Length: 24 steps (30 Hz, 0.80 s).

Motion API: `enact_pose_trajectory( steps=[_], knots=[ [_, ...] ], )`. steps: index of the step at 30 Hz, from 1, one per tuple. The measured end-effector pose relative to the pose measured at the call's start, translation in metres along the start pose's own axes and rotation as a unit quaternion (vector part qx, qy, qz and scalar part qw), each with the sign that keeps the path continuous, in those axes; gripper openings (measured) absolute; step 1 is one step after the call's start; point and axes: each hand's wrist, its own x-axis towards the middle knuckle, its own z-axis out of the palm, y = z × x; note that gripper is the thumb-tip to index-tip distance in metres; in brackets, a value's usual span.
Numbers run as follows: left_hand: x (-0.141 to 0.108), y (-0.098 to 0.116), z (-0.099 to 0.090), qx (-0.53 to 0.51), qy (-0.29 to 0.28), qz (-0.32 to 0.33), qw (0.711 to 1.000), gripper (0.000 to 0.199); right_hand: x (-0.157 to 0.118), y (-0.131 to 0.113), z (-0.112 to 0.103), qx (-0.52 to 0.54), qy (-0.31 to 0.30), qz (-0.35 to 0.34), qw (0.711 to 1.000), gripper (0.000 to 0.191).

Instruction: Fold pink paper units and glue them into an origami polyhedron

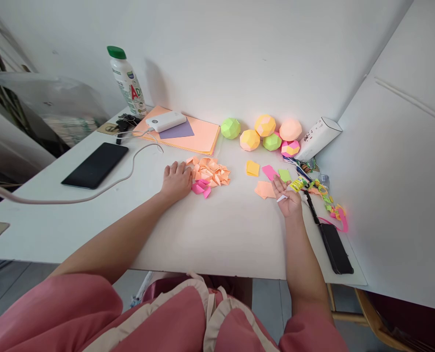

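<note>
My left hand (176,182) rests palm down on the white table, fingers slightly spread, at the left edge of a pile of folded peach paper pieces (212,171). A few folded pink pieces (201,187) lie beside it. Palm up, my right hand (288,198) has its fingers partly curled, with a small white piece (282,198) between thumb and palm. Near its fingertips are flat peach papers (264,189), a pink paper (269,172) and a green paper (285,175). A yellow paper stack (253,168) lies farther left.
Several faceted paper balls (250,140) stand by the wall, beside a white tube (319,139). A bottle (127,80), power bank (166,121), large peach sheets (202,134) and black tablet (95,165) lie left. A black case (335,248) and paper scraps (327,198) are right.
</note>
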Motion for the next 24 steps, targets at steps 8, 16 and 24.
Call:
enact_pose_trajectory(
  steps=[8, 16, 24],
  knots=[
    [0.000, 0.000, 0.000, -0.016, 0.007, -0.003, 1.000, 0.046, -0.004, -0.004, 0.002, 0.003, -0.026, 0.029, 0.999, 0.034],
    [0.000, 0.001, -0.003, -0.009, -0.003, -0.003, 1.000, 0.048, -0.004, -0.004, 0.008, -0.002, -0.053, 0.010, 0.999, 0.033],
    [0.000, 0.002, -0.004, -0.016, -0.010, -0.011, 1.000, 0.048, -0.005, -0.004, 0.012, 0.011, -0.066, -0.004, 0.998, 0.011]
  ],
)
